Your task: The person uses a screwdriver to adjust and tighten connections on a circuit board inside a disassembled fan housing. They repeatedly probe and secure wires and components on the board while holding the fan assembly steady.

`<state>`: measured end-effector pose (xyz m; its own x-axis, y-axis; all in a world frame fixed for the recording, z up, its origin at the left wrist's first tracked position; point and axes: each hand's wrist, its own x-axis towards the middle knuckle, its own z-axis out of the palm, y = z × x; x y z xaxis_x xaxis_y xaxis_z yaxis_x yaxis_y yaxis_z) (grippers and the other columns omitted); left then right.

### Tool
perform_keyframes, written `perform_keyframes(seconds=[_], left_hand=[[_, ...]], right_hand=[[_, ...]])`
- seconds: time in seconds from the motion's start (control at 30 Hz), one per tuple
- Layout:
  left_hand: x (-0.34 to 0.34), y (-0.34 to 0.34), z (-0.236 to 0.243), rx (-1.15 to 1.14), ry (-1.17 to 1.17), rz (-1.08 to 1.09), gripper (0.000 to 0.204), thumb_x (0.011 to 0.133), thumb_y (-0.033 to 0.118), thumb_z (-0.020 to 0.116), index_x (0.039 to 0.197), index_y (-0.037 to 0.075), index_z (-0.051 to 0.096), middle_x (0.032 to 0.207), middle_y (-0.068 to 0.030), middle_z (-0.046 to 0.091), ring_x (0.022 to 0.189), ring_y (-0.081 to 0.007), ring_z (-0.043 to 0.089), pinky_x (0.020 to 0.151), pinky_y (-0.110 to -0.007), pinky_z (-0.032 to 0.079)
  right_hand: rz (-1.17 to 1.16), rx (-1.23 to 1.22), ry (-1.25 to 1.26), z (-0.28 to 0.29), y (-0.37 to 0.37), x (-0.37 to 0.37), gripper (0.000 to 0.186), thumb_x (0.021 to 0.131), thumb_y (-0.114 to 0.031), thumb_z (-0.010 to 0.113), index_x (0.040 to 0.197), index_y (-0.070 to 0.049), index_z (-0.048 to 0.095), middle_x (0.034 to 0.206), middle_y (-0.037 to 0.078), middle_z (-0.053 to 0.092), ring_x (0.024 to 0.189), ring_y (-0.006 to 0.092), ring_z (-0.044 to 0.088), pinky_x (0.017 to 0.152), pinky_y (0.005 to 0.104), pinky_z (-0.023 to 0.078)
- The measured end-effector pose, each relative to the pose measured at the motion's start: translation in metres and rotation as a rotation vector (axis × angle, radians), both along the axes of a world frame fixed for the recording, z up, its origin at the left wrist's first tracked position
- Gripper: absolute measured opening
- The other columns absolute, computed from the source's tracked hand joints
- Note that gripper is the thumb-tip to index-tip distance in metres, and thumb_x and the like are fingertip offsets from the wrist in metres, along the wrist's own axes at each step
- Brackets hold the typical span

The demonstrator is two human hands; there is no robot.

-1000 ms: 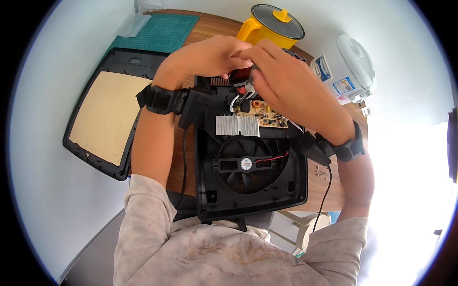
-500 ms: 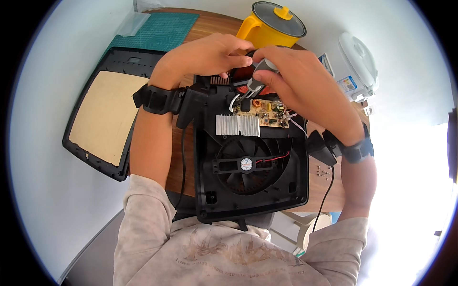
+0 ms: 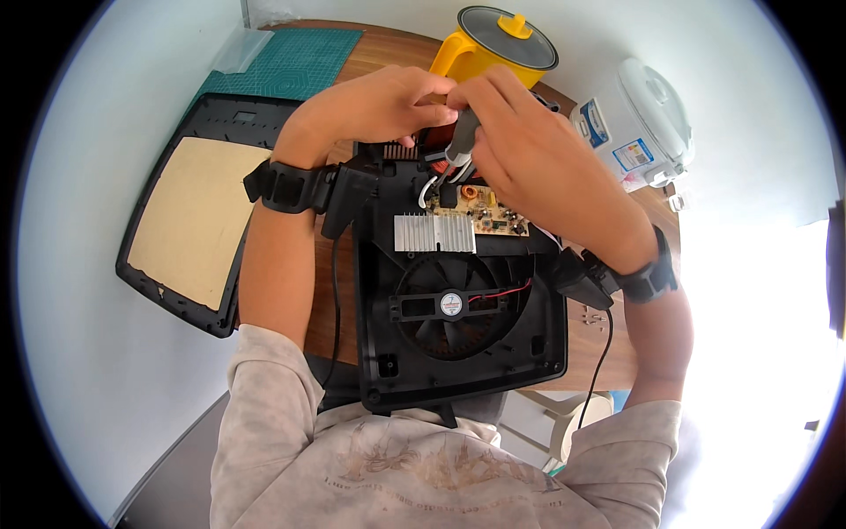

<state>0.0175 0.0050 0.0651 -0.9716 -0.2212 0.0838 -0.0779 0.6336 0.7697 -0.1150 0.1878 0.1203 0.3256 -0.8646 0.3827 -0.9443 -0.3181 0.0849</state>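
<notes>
Circuit board behind heat sink and fan in casing, panel left, screws right.

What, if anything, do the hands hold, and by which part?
The right hand holds a grey, metal-shafted screwdriver by its handle; whether the left hand holds anything cannot be told.

Round white label on the hub of the fan, set in the black housing; red print crosses its middle, a dark mark above, too small to make out. White lidded appliance carries two labels on its side: one blue and white, the other white with a blue border, small coloured marks inside; fine print blurred on both. Person's shirt bears a brownish printed picture across the chest, with a curved line of small, faint lettering beneath it.
</notes>
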Motion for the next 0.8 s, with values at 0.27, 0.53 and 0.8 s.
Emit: perform_keyframes(seconds=[0.27, 0.53, 0.8], left_hand=[[-0.002, 0.001, -0.002, 0.027, 0.004, 0.032, 0.032, 0.103, 0.023, 0.059, 0.128, 0.002, 0.061, 0.089, -0.007, 0.069, 0.067, -0.0143, 0.067, 0.067, -0.029, 0.057], [0.0, 0.008, 0.006, 0.004, -0.026, 0.08, 0.035, 0.105, 0.026, 0.059, 0.132, 0.003, 0.06, 0.092, -0.0045, 0.069, 0.068, -0.0127, 0.063, 0.066, -0.028, 0.056], [0.0, 0.008, 0.006, -0.005, -0.048, 0.061, 0.034, 0.105, 0.023, 0.059, 0.132, 0.003, 0.06, 0.093, -0.0053, 0.069, 0.067, -0.0125, 0.065, 0.066, -0.027, 0.056]], right_hand=[[-0.116, -0.066, 0.039, 0.004, -0.006, -0.003, 0.029, 0.095, -0.031, 0.067, 0.089, -0.003, 0.067, 0.073, 0.008, 0.063, 0.065, 0.0298, 0.066, 0.057, 0.0382, 0.053], [-0.302, -0.046, 0.115, 0.005, -0.003, 0.002, 0.028, 0.097, -0.025, 0.061, 0.087, 0.0, 0.067, 0.075, 0.01, 0.065, 0.067, 0.0272, 0.068, 0.057, 0.0392, 0.054], [0.009, -0.006, -0.147, 0.002, -0.005, -0.007, 0.017, 0.097, -0.019, 0.063, 0.095, -0.002, 0.066, 0.091, 0.017, 0.067, 0.08, 0.031, 0.069, 0.067, 0.0401, 0.056]])
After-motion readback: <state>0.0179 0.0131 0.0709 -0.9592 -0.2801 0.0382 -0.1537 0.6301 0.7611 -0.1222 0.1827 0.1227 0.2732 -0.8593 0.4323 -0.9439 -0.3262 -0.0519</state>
